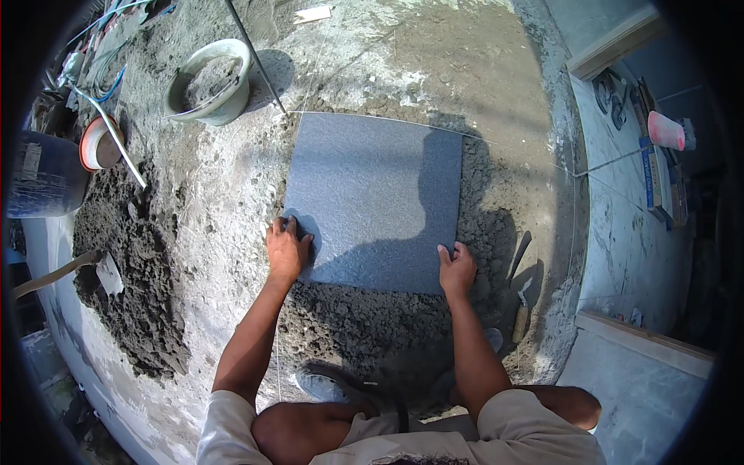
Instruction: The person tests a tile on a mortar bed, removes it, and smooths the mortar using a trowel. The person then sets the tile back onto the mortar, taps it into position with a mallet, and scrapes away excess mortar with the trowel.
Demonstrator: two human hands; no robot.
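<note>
A large square grey-blue tile (364, 178) lies on a bed of rough grey mortar (372, 322) in front of me. My left hand (288, 248) is closed on its left edge near the closest corner, thumb on the top face. On the opposite side, my right hand (458, 269) grips the right edge by the near corner. Both hands' undersides are hidden, and my shadow falls over part of the tile. A taut string (372, 116) runs along the far edge. Right of my right hand, a trowel (521, 312) with a wooden handle rests on the ground.
At the far left stands a pale basin (232, 105) with grey material inside, near a dark rod (256, 58). A hoe (111, 273) rests in a mortar heap (147, 310). Beyond are an orange bucket (91, 147) and a blue drum (46, 178). A pink cup (665, 130) is right.
</note>
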